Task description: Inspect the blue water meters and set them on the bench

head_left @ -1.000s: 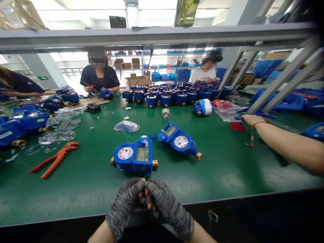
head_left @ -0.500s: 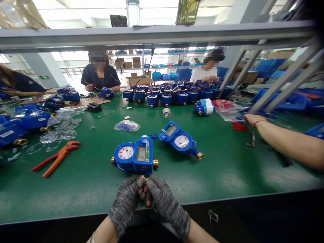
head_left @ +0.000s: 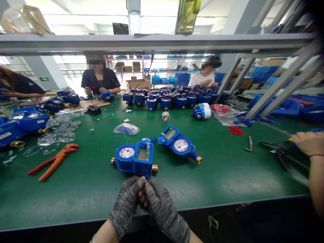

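Observation:
My left hand [head_left: 126, 202] and my right hand [head_left: 162, 207] wear grey knit gloves and meet at the near edge of the green table [head_left: 222, 175]. Their fingertips are pinched together on something tiny that I cannot make out. Just beyond the fingertips lies a blue water meter [head_left: 135, 158] with a white dial and a small display. A second blue water meter [head_left: 178, 145] lies at an angle to its right.
Orange pliers [head_left: 54, 160] lie at the left near clear round lenses [head_left: 57, 135]. A small plastic bag [head_left: 126, 128] and rows of blue meters [head_left: 177, 98] sit farther back. A co-worker's hand [head_left: 310, 143] holds dark pliers at the right. Two people sit across the table.
The co-worker's arm at the right has pulled back from the red pieces toward the near right and now holds dark pliers. My hands stay pinched together near the meter.

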Motion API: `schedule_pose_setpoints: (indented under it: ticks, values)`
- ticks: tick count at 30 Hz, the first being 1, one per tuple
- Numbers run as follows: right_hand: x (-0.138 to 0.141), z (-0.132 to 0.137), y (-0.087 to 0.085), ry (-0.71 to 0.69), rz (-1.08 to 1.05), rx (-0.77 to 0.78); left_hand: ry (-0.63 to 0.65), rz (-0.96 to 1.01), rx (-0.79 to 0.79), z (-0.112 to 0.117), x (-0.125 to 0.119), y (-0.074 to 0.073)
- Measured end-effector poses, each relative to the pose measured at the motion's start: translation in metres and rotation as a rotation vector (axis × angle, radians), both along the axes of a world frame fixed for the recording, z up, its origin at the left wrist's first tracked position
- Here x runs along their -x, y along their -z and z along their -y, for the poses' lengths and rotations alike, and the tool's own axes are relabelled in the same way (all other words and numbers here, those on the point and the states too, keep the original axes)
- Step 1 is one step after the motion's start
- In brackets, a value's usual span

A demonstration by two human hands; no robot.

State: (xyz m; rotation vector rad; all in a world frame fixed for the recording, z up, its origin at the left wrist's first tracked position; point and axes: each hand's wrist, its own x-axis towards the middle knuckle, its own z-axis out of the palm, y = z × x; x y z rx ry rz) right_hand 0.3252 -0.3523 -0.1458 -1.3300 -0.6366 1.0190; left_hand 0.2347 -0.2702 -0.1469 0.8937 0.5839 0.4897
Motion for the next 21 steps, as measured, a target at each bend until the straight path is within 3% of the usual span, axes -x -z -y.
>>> schedule_pose_setpoints:
  ticks: [4,8,11,14,17,19,21]
  values:
    - [0.003,-0.002,-0.001,0.079,0.409,0.0,-0.011,-0.008,-0.017,-0.005,-0.001,0.007]
    - [0.005,-0.006,0.001,0.018,0.433,0.048,-0.004,-0.023,-0.019,-0.005,0.0,0.01]
    - [-0.007,-0.002,-0.008,-0.061,0.481,0.055,-0.03,-0.049,-0.04,-0.009,0.009,0.011]
    - [-0.031,0.002,-0.025,0.049,0.644,0.001,-0.063,-0.107,-0.088,-0.021,0.028,0.006]
    - [-0.049,-0.005,-0.033,0.181,0.727,-0.07,-0.226,-0.229,-0.259,-0.033,0.051,-0.003]
    - [-0.051,-0.014,-0.031,0.169,0.756,-0.144,-0.38,-0.316,-0.417,-0.033,0.061,-0.01]
    - [-0.046,-0.022,-0.025,0.116,0.808,-0.217,-0.455,-0.377,-0.554,-0.029,0.067,-0.015]
